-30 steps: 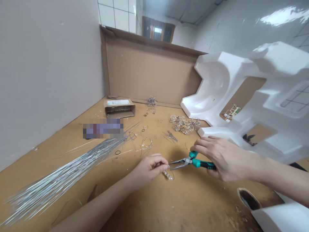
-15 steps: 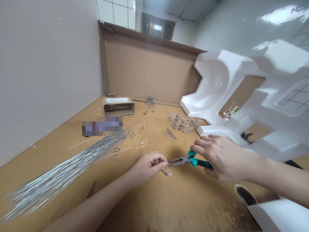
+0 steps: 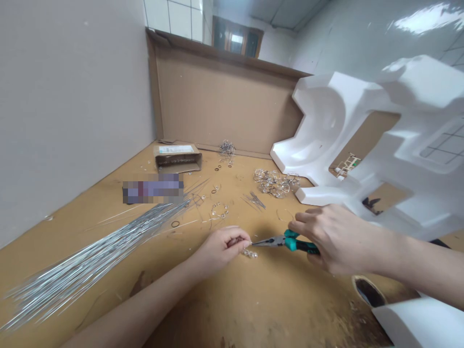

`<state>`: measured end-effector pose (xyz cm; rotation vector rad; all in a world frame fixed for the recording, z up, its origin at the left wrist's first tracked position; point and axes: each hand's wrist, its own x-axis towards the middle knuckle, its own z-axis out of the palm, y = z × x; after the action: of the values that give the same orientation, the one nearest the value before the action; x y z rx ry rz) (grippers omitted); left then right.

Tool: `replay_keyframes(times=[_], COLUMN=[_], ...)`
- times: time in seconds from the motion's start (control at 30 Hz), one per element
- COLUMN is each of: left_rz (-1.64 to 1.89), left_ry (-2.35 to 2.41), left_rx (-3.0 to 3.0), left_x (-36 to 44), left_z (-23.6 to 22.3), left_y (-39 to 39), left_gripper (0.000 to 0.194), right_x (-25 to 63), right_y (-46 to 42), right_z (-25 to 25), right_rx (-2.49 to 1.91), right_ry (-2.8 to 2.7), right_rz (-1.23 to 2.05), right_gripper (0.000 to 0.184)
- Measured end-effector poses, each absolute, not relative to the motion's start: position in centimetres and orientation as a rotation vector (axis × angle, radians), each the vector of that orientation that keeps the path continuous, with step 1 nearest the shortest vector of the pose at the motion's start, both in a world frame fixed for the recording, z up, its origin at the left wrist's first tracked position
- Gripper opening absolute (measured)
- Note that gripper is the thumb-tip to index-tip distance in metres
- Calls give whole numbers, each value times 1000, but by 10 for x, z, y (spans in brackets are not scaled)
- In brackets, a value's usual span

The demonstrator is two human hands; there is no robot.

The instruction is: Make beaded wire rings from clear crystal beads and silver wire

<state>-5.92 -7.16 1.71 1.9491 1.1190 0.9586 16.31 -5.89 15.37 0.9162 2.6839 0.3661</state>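
Note:
Between thumb and fingers, my left hand [image 3: 226, 246] pinches a short string of clear beads [image 3: 250, 253], which hangs just below the fingertips. My right hand [image 3: 322, 237] grips the teal and black handles of long-nose pliers [image 3: 275, 240]. The jaws are closed, and their tips meet the work right at my left fingertips. Whether they clamp a wire end there is too small to tell. A ring of clear beads [image 3: 219, 210] lies on the table beyond my left hand, and a pile of beaded wire loops [image 3: 275, 182] sits farther back.
A long bundle of silvery wires [image 3: 105, 253] spreads over the left of the table. Short wire pieces [image 3: 255, 200] lie mid-table. Behind stand a small open cardboard box [image 3: 177, 158] and a cardboard panel [image 3: 224, 101]. White foam packing [image 3: 319, 125] rises at the right, near a round hole [image 3: 369, 291].
The pliers' jaws have closed; they were apart half a second ago. The bead string has shifted slightly up and left below my left fingers. Both hands have barely moved.

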Motion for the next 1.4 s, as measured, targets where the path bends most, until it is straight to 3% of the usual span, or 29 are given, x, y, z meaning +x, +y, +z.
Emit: replay_keyframes(times=[0.3,0.8,1.13,1.4], left_rz=[975,969,1059,1048], left_ry=[1106,1096,1037,940], left_rx=[1909,1878,1699,1438], left_x=[-60,-59,-64,-52], left_z=[18,18,25,16], left_y=[-71,-73,-70,-77], left_gripper=[20,20,19,24], right_x=[167,163,178,176], right_y=[-61,-60,-53,-62], right_z=[157,157,157,152], right_rx=[887,969,1086,1016], right_ry=[2719,2693,2660,2714], right_rz=[467,303,-56,100], right_gripper=[18,16,13,18])
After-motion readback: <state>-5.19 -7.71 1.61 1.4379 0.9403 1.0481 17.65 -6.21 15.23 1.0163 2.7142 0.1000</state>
